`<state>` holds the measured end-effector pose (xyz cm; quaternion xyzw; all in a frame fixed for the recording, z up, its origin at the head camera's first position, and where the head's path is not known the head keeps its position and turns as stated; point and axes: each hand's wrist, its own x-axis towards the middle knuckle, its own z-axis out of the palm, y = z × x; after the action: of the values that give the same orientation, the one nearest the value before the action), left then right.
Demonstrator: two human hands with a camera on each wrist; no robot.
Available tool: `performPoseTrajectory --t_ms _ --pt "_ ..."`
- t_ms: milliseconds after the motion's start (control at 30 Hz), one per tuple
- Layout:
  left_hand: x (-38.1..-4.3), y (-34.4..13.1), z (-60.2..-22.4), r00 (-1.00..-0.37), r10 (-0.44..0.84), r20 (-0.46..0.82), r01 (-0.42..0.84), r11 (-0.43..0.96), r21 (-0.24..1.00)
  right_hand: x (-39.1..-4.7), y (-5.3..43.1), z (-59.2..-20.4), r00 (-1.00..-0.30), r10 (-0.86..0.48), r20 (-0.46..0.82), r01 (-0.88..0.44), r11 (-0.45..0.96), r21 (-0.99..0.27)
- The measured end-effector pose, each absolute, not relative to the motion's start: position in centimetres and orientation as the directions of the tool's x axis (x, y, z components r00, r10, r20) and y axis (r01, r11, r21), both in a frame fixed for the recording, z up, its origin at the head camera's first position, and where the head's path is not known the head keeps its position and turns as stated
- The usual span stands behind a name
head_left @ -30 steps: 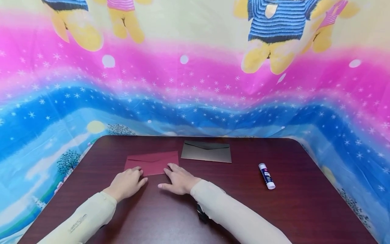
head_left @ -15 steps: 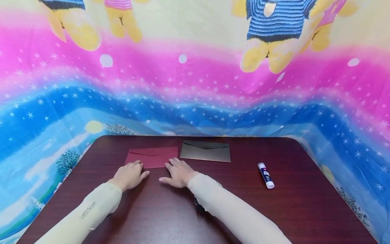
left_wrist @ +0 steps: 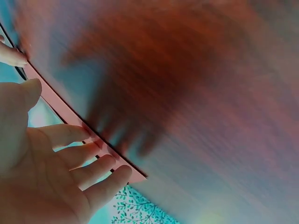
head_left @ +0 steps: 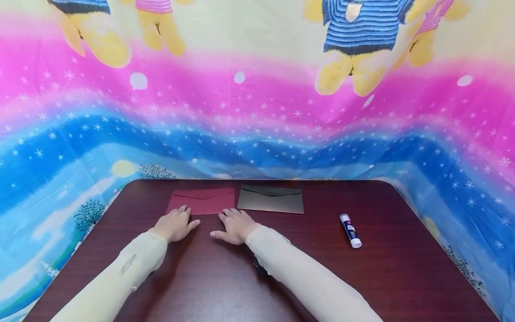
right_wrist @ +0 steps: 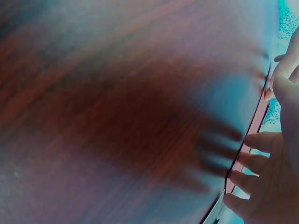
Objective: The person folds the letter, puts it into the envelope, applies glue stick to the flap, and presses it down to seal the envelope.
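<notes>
A red envelope point(head_left: 205, 202) lies flat toward the back of the table, its flap side up. My left hand point(head_left: 174, 224) rests its fingertips on the near left part of it; in the left wrist view the left hand point(left_wrist: 51, 158) has its fingers extended onto the red strip. At the near right edge my right hand point(head_left: 235, 226) touches the envelope with spread fingers, the thumb pointing left. Right beside the red envelope, a dark grey-bronze envelope point(head_left: 271, 200) lies flat with its flap up. Neither hand grips anything.
A glue stick point(head_left: 351, 230) with white ends and a dark blue label lies on the right of the dark wooden table point(head_left: 225, 286). A printed cloth point(head_left: 257, 112) hangs behind the table and along its sides.
Both hands have slid the red envelope away from the body, toward the table's back edge, until it lies level with the grey envelope. The grey envelope and glue stick have stayed put.
</notes>
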<state>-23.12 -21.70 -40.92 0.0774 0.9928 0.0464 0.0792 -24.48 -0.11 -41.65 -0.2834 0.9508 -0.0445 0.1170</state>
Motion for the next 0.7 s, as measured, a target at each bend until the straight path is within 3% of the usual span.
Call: performPoseTrajectory --t_ms 700 --pt "-24.7 -21.5 -41.0 -0.972 0.133 -0.195 0.116 0.988 0.099 -25.1 0.2 -41.1 -0.820 -0.531 -0.215 -0.507 0.847 -0.160"
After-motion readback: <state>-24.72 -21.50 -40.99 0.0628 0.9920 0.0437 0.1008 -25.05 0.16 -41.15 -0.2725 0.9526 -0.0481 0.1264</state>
